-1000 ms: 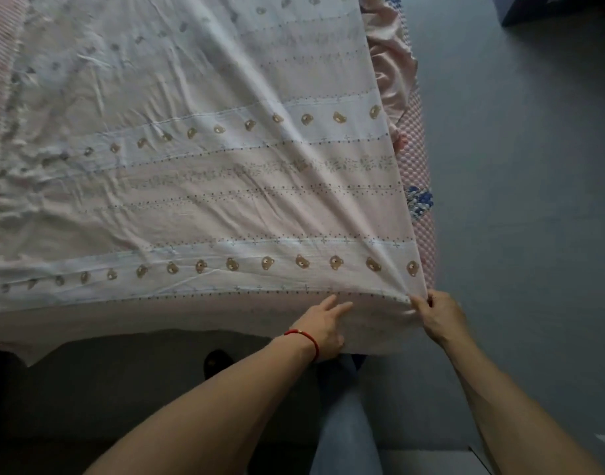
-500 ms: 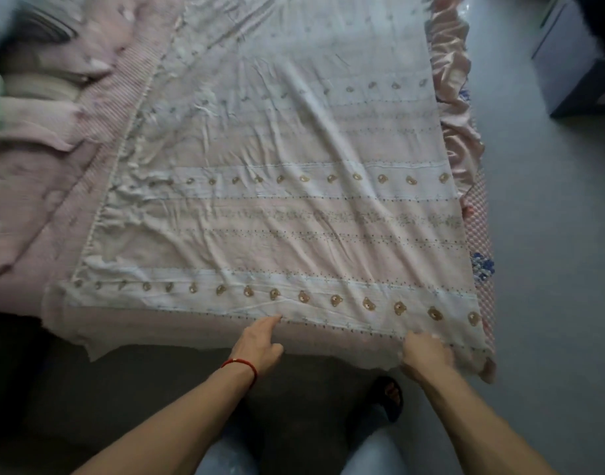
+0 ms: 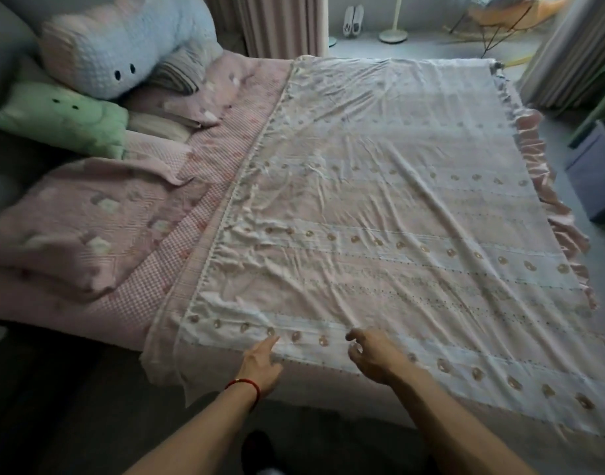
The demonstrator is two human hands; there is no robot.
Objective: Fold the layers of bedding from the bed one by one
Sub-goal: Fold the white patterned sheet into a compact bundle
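A thin white sheet (image 3: 390, 207) with rows of small gold motifs lies spread flat over most of the bed, its near edge hanging over the side. My left hand (image 3: 261, 363), with a red string at the wrist, rests on that near edge with fingers extended. My right hand (image 3: 371, 354) hovers just above the edge to the right, its fingers loosely curled and holding nothing. Under the sheet a pink satin ruffled layer (image 3: 551, 200) shows along the right side. A pink checked cover (image 3: 177, 269) lies exposed to the left.
A folded pink quilt (image 3: 78, 228) sits at the bed's left, with a blue plush pillow (image 3: 122, 46) and a green one (image 3: 61, 118) at the head. A grey box (image 3: 596, 173) stands on the floor at right. Curtains, a lamp base and a chair are beyond the bed.
My view has risen from the sheet's near edge to the whole bed. Both hands shifted left along the edge. The right hand has let go of the corner it pinched.
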